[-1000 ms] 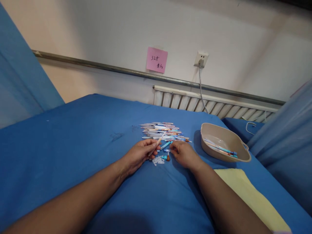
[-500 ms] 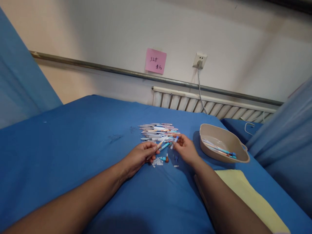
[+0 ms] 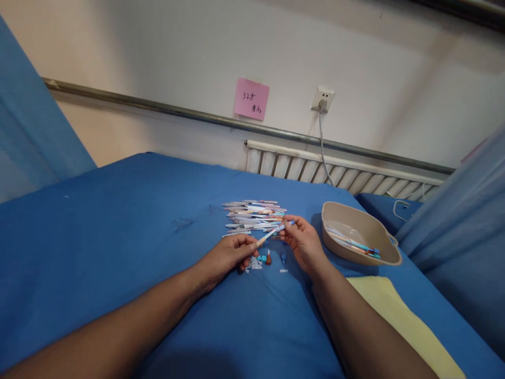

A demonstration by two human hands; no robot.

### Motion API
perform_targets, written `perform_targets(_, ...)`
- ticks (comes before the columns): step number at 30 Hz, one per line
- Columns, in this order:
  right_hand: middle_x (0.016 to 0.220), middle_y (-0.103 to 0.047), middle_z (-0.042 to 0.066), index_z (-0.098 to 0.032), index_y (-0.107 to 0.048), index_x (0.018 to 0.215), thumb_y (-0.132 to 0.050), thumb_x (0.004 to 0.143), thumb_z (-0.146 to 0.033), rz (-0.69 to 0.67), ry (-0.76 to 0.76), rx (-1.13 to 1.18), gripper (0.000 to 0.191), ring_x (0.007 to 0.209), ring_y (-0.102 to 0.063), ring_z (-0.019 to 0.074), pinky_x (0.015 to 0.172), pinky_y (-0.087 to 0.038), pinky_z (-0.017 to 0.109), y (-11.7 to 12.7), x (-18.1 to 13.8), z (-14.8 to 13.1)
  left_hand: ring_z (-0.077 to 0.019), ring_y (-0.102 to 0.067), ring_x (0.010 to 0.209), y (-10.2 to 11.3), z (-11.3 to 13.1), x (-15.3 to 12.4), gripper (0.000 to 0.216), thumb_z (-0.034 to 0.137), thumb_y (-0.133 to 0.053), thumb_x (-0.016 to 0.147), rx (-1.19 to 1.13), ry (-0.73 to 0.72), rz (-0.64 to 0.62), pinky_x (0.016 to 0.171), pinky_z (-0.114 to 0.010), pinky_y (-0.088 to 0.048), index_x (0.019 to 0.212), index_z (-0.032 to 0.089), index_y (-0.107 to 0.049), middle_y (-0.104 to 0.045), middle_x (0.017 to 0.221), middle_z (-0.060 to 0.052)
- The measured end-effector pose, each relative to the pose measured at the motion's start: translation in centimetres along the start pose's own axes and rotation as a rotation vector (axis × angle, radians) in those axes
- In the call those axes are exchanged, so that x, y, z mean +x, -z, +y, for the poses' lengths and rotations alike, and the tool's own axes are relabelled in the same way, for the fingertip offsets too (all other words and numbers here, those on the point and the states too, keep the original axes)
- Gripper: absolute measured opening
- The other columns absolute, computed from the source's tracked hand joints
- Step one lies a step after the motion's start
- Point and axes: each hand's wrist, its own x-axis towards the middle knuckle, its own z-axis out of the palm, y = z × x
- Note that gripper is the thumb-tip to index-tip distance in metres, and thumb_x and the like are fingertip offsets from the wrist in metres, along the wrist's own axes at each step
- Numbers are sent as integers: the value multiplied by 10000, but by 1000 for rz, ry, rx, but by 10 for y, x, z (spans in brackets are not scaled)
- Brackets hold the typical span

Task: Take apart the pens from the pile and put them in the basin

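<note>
My left hand [image 3: 229, 255] pinches the lower end of a slim pen [image 3: 267, 236] that points up and to the right. My right hand [image 3: 302, 239] is closed on a small blue cap [image 3: 290, 223] held right at the pen's upper tip. Both hands hover over a blue sheet [image 3: 138, 231]. Just beyond them lies a pile of several pens [image 3: 252, 216]. Small loose caps and white bits [image 3: 262, 259] lie on the sheet between the hands.
A beige tray [image 3: 347, 252] holding a few pens stands to the right of my right hand. A yellow cloth [image 3: 398, 321] lies at the near right. Behind the bed are a wall rail, a pink note [image 3: 251, 98] and a socket [image 3: 322, 99] with a cable.
My right hand lifted a blue cap from the sheet and brought it to the tip of the pen. My left hand tilted the pen up and to the right.
</note>
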Motion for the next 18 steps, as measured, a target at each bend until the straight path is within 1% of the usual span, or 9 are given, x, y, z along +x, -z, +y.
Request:
perform_targets(3,702,-610,-30,-192,-581,908,-748,660,-320,-23,41,-80,325,569,-561,82,580,-466,216,-2,-1,0,-76,-413,430,0,2,-1,318,458,-585,782,13,1,-3,451,-192,-334,772,140,-584,-490,502,46)
perform_targets(8,740,-623,-27,-207,-587,912,-735,655,-341,-122,95,-245,325,569,-568,91,587,-470,232,-7,-4,3,-73,-410,408,-1,3,-1,307,448,-594,774,12,-19,1,429,-189,-318,782,142,-591,-494,496,49)
perform_targets(12,763,-647,-14,-210,-577,886,-747,640,-347,-145,73,-252,329,588,-599,111,616,-497,259,-10,-8,2,-75,-428,421,0,1,-1,307,447,-609,764,-7,-22,1,435,-187,-335,792,141,-596,-498,511,45)
perform_targets(18,690,-655,-17,-203,-575,771,-781,598,-348,-172,16,-253,306,578,-630,135,590,-513,269,-9,-8,-1,-60,-429,423,1,1,-1,300,420,-625,757,-18,-44,19,432,-184,-339,838,131,-623,-550,591,22)
